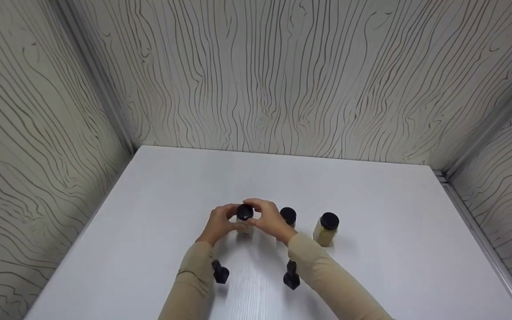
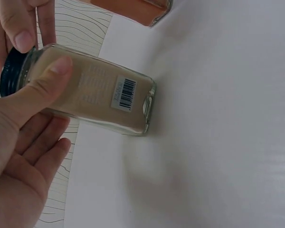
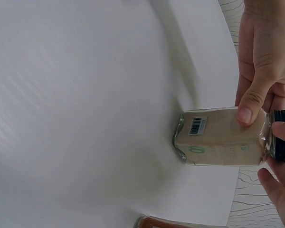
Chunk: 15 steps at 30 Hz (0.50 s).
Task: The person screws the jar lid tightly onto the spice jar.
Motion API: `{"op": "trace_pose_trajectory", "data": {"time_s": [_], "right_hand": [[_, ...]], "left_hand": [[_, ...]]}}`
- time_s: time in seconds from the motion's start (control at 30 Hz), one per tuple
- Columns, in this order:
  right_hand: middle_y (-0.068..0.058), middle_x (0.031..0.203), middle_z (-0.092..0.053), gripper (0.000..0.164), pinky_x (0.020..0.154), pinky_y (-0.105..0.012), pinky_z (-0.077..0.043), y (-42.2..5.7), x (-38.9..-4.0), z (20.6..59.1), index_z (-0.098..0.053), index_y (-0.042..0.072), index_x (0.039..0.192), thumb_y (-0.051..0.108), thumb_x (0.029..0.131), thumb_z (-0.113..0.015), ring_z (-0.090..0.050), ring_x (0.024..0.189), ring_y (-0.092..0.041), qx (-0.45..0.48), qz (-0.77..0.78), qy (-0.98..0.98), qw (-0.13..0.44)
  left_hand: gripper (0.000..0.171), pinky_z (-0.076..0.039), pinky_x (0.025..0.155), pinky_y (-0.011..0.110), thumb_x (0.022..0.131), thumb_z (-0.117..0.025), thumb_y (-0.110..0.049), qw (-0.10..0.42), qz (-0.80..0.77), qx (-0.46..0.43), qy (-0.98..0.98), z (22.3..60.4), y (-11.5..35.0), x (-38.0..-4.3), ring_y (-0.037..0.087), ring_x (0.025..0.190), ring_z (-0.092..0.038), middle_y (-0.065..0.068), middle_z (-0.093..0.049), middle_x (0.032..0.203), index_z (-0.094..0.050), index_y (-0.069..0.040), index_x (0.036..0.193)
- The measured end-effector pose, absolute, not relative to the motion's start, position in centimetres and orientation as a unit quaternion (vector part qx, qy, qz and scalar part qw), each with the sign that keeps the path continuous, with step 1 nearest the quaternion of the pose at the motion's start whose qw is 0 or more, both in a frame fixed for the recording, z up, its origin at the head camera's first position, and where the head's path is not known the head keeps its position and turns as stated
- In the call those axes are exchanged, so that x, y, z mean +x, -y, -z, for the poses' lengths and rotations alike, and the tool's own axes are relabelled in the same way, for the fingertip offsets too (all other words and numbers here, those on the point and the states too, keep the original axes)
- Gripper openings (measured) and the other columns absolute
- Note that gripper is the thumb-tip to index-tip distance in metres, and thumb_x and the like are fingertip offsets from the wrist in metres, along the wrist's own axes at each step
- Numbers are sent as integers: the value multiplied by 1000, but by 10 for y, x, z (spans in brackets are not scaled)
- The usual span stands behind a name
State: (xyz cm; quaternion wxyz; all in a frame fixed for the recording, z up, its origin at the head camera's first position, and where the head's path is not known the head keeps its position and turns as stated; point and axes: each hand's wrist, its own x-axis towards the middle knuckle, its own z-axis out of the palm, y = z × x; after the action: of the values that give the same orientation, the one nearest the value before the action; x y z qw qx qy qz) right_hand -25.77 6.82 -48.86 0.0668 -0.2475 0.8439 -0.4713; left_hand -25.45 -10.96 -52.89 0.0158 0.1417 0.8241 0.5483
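Note:
A clear square-sided glass jar [image 2: 92, 88] of beige powder stands upright, with a black lid [image 1: 245, 211] on its mouth. My left hand [image 1: 217, 225] grips the jar's body, its thumb lying flat along one glass side. Around the lid are the curled fingers of my right hand [image 1: 272, 220], whose thumb [image 3: 284, 131] presses against the lid's edge. A small barcode sticker [image 3: 197, 125] shows low on the glass, along with faint printing. The lid's far side is hidden behind fingers.
Right of the hands stands a black-lidded jar [image 1: 288, 215], mostly hidden by the right hand; orange-brown contents show in a nearby jar [image 2: 133, 8]. Farther right is a jar with yellowish contents [image 1: 325, 235]. The white table [image 1: 149, 249] meets wood-patterned panels [image 1: 260, 80] at back and sides.

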Motion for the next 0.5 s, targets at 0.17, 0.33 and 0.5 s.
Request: {"op": "trace_pose_trajectory", "data": {"time_s": [0.17, 0.33, 0.5], "right_hand": [[-23, 127, -63, 42, 108, -49, -50, -67, -257, 490, -58, -6, 125, -5, 84, -68, -59, 121, -37, -231, 477, -846, 60], [-23, 122, -66, 42, 105, -49, -52, -66, -257, 491, -60, -7, 121, -1, 81, -73, -62, 117, -37, -218, 480, -849, 35], [-24, 120, -66, 45, 101, -48, -54, -65, -256, 494, -60, -9, 120, 3, 79, -76, -63, 114, -38, -218, 477, -851, 10]], "left_hand": [[50, -45, 114, 47, 75, -79, -6, 17, -548, 136, -825, 530, 110, -255, 34, 120, -61, 21, -67, 122, -62, 3, 121], [49, -45, 114, 48, 75, -80, -7, 15, -553, 136, -822, 531, 110, -255, 35, 119, -62, 21, -68, 120, -63, 3, 120], [49, -45, 113, 47, 74, -80, -6, 14, -557, 136, -819, 531, 109, -254, 36, 117, -63, 22, -68, 119, -63, 4, 119]]}}
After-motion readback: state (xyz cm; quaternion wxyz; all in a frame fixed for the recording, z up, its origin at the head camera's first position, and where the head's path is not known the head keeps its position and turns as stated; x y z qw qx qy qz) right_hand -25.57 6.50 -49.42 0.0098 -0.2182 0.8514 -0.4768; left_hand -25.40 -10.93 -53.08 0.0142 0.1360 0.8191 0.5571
